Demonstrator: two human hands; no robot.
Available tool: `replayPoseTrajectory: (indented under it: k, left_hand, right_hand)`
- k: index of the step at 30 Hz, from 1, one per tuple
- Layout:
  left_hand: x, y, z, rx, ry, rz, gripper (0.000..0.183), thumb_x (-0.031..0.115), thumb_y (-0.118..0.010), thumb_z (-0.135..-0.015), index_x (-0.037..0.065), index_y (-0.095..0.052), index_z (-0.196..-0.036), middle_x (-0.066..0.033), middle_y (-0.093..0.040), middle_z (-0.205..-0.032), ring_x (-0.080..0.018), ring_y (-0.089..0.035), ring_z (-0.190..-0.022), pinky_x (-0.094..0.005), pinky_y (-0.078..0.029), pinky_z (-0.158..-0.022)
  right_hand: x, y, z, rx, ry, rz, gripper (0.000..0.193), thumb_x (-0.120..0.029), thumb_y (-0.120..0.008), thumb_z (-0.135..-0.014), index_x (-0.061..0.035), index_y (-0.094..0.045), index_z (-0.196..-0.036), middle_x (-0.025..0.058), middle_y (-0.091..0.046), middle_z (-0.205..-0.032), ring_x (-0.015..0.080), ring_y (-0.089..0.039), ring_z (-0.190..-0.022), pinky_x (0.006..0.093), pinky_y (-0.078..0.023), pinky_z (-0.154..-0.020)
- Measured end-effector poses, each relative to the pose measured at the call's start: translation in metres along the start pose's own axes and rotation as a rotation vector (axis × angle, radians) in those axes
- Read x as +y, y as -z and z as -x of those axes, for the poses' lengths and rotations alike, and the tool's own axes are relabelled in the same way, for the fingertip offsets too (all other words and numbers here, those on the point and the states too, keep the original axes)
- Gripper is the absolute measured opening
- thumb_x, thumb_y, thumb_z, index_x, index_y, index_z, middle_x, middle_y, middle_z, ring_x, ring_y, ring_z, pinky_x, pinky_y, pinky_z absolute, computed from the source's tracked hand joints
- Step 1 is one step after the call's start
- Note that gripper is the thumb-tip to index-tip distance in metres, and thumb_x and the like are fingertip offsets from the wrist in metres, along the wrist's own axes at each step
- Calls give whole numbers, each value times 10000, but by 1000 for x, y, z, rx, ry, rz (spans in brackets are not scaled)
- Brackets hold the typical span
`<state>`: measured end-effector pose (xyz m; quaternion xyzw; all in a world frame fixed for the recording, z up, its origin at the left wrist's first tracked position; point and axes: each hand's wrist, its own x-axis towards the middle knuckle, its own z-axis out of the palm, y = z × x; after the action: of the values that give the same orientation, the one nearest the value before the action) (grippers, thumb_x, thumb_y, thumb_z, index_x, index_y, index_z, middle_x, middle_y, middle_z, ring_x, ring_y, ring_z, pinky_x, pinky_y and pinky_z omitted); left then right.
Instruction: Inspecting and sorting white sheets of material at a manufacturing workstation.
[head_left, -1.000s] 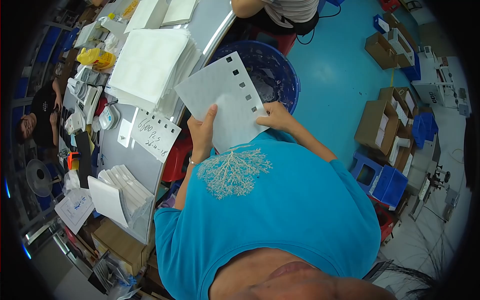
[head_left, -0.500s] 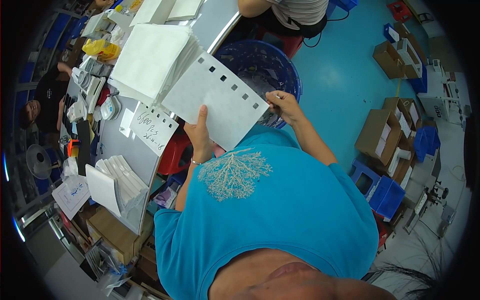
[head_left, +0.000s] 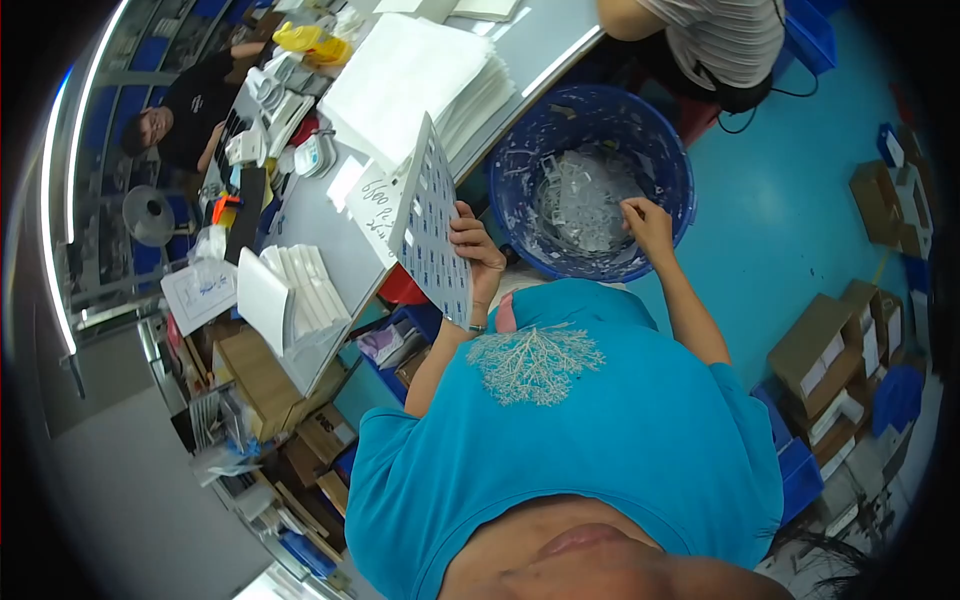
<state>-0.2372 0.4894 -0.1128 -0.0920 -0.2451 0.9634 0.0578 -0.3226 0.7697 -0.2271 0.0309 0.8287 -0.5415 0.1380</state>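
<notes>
My left hand (head_left: 480, 258) is closed on the edge of a stiff white sheet (head_left: 432, 225), held nearly upright beside the table edge. Its visible face carries rows of small blue printed marks. Over the blue bin (head_left: 677, 150) is my right hand (head_left: 652, 228), its fingers pinched together; anything between them is too small to make out. Clear and whitish scraps (head_left: 590, 200) lie inside the bin. A thick stack of white sheets (head_left: 405, 80) rests on the table, beyond the held sheet. A handwritten sheet (head_left: 376, 207) lies partly behind the held one.
On the grey table (head_left: 335, 185) are bundled white sheets (head_left: 300, 290), a yellow bottle (head_left: 312, 43) and small devices. A seated person (head_left: 715, 45) is beyond the bin; another person (head_left: 190, 115) is across the table. Cardboard boxes (head_left: 820, 345) stand on the right.
The left hand has turned the sheet from lying face-up to nearly upright, showing its printed side. My right hand has left the sheet's corner and moved over the bin. The view has shifted.
</notes>
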Motion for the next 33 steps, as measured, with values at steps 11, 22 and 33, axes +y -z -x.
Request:
replayPoseTrajectory:
  k: [11,22,33]
  left_hand:
    - [76,-27,69,354,-716,-1073,531,193,-655,-882,11,-431,-1327,-143,-572,-1232,-304,-593,-1065,-430,-484,-935]
    - [265,-86,82,768,-938,-1844,711,259,-737,-805,-98,-388,-1312,-229,-542,-1202,-277,-597,-1007,-358,-504,-837]
    - [209,-169,221,336,-1507,-2969,468,169,-731,-765,99,-592,-1206,-118,-569,-1250,-323,-521,-1170,-411,-412,-993]
  right_hand:
    - [-34,-36,-23,37,-4,96,401,-426,-604,-885,-50,-720,-807,57,-657,-672,123,-555,-477,264,-420,-463]
    - [-127,-216,31,-715,2,-124,336,-321,-553,-940,-26,-673,-1047,46,-680,-861,61,-531,-512,198,-414,-445]
    - [-224,-331,39,-724,304,39,216,-201,-597,-904,-20,-677,-991,43,-661,-740,73,-554,-540,224,-444,-494]
